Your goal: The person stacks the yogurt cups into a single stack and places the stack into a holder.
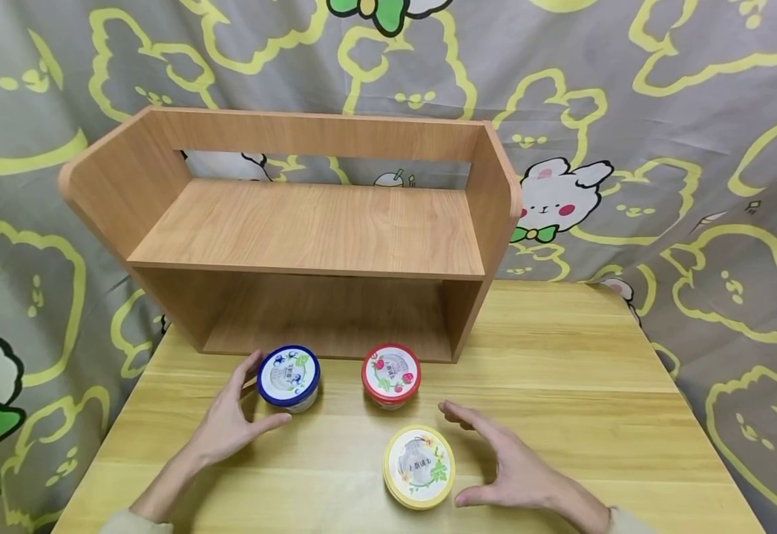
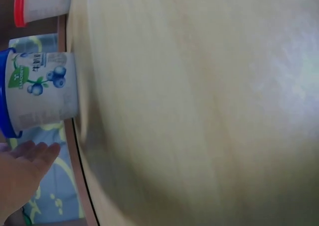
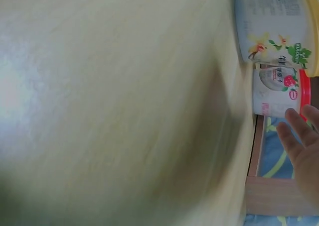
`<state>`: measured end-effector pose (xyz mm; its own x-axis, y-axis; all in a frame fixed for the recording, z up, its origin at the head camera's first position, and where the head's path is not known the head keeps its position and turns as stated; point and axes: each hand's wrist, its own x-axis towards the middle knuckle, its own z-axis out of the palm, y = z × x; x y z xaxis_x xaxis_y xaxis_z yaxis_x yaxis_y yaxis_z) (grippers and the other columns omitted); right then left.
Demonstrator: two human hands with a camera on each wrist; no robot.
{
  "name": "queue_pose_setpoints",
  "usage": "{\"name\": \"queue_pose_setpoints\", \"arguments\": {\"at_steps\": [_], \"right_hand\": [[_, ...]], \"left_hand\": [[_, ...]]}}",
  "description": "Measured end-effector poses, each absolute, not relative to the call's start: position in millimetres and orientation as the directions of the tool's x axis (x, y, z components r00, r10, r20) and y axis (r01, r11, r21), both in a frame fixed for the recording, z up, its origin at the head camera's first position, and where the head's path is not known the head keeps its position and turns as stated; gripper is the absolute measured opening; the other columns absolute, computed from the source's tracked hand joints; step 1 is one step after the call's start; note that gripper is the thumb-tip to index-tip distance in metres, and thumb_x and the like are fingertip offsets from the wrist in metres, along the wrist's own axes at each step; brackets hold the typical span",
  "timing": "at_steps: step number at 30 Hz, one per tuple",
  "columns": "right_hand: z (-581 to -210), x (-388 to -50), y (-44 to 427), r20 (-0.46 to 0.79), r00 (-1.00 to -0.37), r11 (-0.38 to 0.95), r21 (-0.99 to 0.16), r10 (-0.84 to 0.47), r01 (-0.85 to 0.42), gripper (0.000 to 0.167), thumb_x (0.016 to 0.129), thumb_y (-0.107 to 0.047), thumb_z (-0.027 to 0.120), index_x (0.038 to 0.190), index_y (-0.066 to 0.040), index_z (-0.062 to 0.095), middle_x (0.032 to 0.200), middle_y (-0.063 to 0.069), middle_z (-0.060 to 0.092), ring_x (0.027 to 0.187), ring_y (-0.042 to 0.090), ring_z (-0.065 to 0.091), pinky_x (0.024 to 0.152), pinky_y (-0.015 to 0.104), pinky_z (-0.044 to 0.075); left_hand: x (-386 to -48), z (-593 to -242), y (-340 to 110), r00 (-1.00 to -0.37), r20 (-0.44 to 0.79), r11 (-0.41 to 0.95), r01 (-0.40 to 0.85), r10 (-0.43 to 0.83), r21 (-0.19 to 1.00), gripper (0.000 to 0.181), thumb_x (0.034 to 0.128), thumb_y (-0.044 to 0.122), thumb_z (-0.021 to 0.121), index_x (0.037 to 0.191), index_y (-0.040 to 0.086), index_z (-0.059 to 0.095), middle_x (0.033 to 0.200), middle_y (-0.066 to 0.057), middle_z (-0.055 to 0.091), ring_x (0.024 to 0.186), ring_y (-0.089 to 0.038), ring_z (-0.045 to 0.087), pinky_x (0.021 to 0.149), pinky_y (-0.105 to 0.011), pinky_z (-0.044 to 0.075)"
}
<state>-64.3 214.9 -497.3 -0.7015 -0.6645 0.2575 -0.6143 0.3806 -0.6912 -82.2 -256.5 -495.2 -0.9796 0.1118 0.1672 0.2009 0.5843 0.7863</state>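
Note:
A tub with a blue lid and blueberry print stands on the table near the shelf's front. My left hand is beside it on the left, thumb and fingers spread around its near side; the left wrist view shows the fingers apart from the tub. To the right stands a tub with a red lid and strawberry print. Closer to me is a tub with a yellow lid. My right hand hovers at its right, fingers spread and holding nothing; a gap separates hand and tub.
A two-tier wooden shelf stands at the back of the light wood table, just behind the blue-lidded and red-lidded tubs. A grey curtain with yellow outlines and cartoon rabbits hangs behind and at both sides.

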Motion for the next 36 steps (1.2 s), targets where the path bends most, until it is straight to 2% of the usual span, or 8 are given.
{"name": "queue_pose_setpoints", "arguments": {"at_steps": [3, 8, 11, 18, 24, 27, 32, 36], "right_hand": [[-501.0, -65.8, 210.3, 0.268, -0.678, 0.341, -0.704, -0.684, -0.622, 0.119, 0.072, -0.039, 0.098, 0.165, -0.007, 0.031, 0.162, 0.009, 0.051, 0.143, 0.020, 0.057, 0.114, 0.036, 0.052], [-506.8, -67.2, 203.7, 0.248, -0.658, 0.304, -0.736, -0.711, -0.606, 0.116, 0.074, -0.038, 0.097, 0.163, -0.003, 0.032, 0.158, 0.018, 0.054, 0.142, 0.020, 0.058, 0.115, 0.035, 0.052], [-508.7, -67.6, 201.4, 0.227, -0.656, 0.300, -0.751, -0.720, -0.588, 0.116, 0.074, -0.038, 0.097, 0.164, -0.006, 0.032, 0.158, 0.017, 0.054, 0.139, 0.017, 0.059, 0.117, 0.032, 0.050], [-507.0, -65.8, 197.5, 0.156, -0.683, 0.360, -0.755, -0.714, -0.548, 0.116, 0.072, -0.044, 0.097, 0.165, -0.017, 0.033, 0.161, 0.010, 0.054, 0.144, 0.016, 0.056, 0.123, 0.031, 0.043], [-506.1, -63.6, 194.3, 0.114, -0.702, 0.392, -0.761, -0.703, -0.517, 0.110, 0.070, -0.045, 0.098, 0.161, -0.020, 0.041, 0.154, -0.005, 0.061, 0.141, 0.013, 0.058, 0.120, 0.033, 0.047], [-507.5, -63.5, 194.3, 0.141, -0.690, 0.377, -0.752, -0.710, -0.541, 0.107, 0.072, -0.044, 0.098, 0.160, -0.017, 0.043, 0.150, -0.006, 0.063, 0.138, 0.012, 0.060, 0.118, 0.031, 0.049], [-509.7, -64.4, 194.6, 0.157, -0.679, 0.361, -0.750, -0.717, -0.554, 0.106, 0.073, -0.044, 0.097, 0.160, -0.015, 0.044, 0.148, -0.007, 0.065, 0.136, 0.010, 0.061, 0.117, 0.030, 0.050], [-510.5, -65.1, 194.7, 0.162, -0.675, 0.358, -0.746, -0.720, -0.561, 0.105, 0.074, -0.046, 0.096, 0.160, -0.016, 0.043, 0.148, -0.005, 0.065, 0.137, 0.011, 0.061, 0.117, 0.030, 0.050]], "left_hand": [[-84.2, -496.2, -254.9, -0.986, 0.119, 0.584, 0.163, 0.114, 0.795, 0.118, 0.0755, 0.029, 0.097, 0.164, 0.000, 0.024, 0.165, -0.026, 0.039, 0.148, -0.047, 0.044, 0.114, -0.016, 0.044], [-87.5, -497.1, -252.7, -0.992, 0.080, 0.589, 0.125, 0.103, 0.798, 0.120, 0.0761, 0.031, 0.097, 0.164, -0.001, 0.022, 0.163, -0.029, 0.040, 0.147, -0.049, 0.045, 0.116, -0.055, 0.046], [-89.0, -497.5, -252.1, -0.994, 0.062, 0.592, 0.103, 0.089, 0.799, 0.119, 0.0767, 0.031, 0.096, 0.164, -0.001, 0.022, 0.161, -0.030, 0.042, 0.146, -0.050, 0.046, 0.117, -0.062, 0.044], [-92.1, -498.2, -251.0, -0.998, 0.017, 0.578, 0.052, 0.067, 0.815, 0.113, 0.0786, 0.032, 0.095, 0.163, 0.003, 0.025, 0.158, -0.029, 0.045, 0.146, -0.049, 0.047, 0.119, -0.065, 0.042], [-92.4, -498.9, -249.4, -0.999, 0.004, 0.599, 0.034, 0.052, 0.800, 0.106, 0.0794, 0.033, 0.094, 0.159, 0.002, 0.031, 0.151, -0.027, 0.054, 0.139, -0.045, 0.054, 0.116, -0.063, 0.046], [-92.6, -499.0, -249.1, -0.999, 0.002, 0.602, 0.031, 0.048, 0.798, 0.104, 0.0795, 0.033, 0.094, 0.158, 0.002, 0.033, 0.149, -0.026, 0.056, 0.137, -0.044, 0.057, 0.114, -0.058, 0.048], [-92.2, -499.2, -249.4, -0.999, 0.005, 0.603, 0.029, 0.041, 0.797, 0.103, 0.0781, 0.032, 0.095, 0.157, 0.003, 0.035, 0.147, -0.023, 0.059, 0.135, -0.041, 0.059, 0.111, -0.036, 0.049], [-92.5, -498.8, -249.1, -0.999, 0.013, 0.596, 0.037, 0.044, 0.802, 0.103, 0.0779, 0.031, 0.095, 0.157, 0.002, 0.035, 0.146, -0.024, 0.059, 0.133, -0.041, 0.059, 0.111, -0.041, 0.051]]}}
